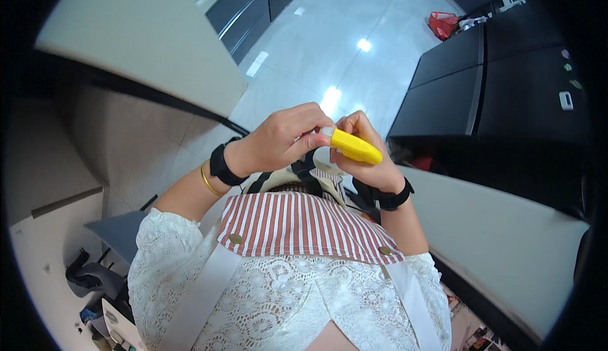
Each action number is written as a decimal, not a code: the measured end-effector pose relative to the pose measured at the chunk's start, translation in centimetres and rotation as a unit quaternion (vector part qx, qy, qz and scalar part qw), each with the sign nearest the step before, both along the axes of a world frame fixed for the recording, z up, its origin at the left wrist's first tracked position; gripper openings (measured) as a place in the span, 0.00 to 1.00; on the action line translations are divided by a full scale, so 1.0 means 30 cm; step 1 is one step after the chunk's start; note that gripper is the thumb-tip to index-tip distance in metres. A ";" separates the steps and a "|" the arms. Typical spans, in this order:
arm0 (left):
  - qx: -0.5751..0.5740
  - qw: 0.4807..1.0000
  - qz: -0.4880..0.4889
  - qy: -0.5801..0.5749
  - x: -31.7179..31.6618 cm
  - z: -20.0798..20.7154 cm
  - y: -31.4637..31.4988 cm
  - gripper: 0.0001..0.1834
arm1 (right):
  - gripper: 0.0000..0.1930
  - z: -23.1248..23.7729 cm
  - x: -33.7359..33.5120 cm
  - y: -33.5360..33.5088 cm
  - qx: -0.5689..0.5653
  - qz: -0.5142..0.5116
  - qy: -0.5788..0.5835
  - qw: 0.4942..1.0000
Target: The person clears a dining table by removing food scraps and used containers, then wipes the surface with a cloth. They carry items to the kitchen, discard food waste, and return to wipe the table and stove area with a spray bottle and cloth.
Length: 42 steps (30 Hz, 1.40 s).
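A slim yellow oblong object point(356, 146) with a pale grey end is held in front of my chest, its exact kind not plain. My left hand point(282, 137) pinches the grey end between thumb and fingers. Beneath the yellow body, my right hand point(373, 168) grips it with curled fingers, the object lying across the palm and thumb side. Black bands circle both wrists, and a gold bangle point(211, 181) sits on my left forearm. Below the hands is a striped apron point(304, 224) over a white lace top.
A pale panel point(158, 40) stands at the left, and another pale surface point(506, 224) runs along the right. A black fridge-like cabinet point(487, 91) rises at the right. Farther off, a red bag point(443, 25) lies near shiny floor tiles point(335, 40). Dark drawers point(244, 21) stand at the back.
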<state>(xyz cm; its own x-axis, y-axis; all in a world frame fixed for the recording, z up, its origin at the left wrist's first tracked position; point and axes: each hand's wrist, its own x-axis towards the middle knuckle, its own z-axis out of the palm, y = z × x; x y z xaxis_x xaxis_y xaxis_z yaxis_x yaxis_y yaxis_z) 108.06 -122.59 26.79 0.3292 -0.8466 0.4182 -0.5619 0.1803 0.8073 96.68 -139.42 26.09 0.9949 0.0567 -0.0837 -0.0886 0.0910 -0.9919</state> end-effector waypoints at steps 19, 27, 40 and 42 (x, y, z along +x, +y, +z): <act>0.052 0.996 0.014 0.066 0.974 -0.011 -1.144 0.10 | 0.16 -0.018 0.998 -1.170 -0.097 0.043 -0.029 0.994; 0.035 0.992 -0.105 0.060 1.466 -0.030 -1.765 0.11 | 0.19 -0.020 1.383 -1.703 -0.113 -0.052 -0.018 0.992; 0.105 0.984 -0.122 0.076 2.021 -0.087 -2.851 0.11 | 0.18 -0.095 1.869 -2.715 -0.196 -0.145 -0.111 0.963; 0.107 0.976 -0.105 0.159 2.074 -0.070 -2.975 0.11 | 0.18 -0.047 1.961 -2.868 -0.221 -0.123 -0.118 0.960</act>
<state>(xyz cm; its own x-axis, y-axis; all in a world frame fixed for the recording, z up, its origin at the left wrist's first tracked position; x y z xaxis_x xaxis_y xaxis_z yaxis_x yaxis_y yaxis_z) 170.27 -211.85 24.69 0.2243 -0.9659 0.1290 -0.2456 0.0721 0.9667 155.53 -225.45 24.69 0.9679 -0.1707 0.1846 0.1145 -0.3547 -0.9280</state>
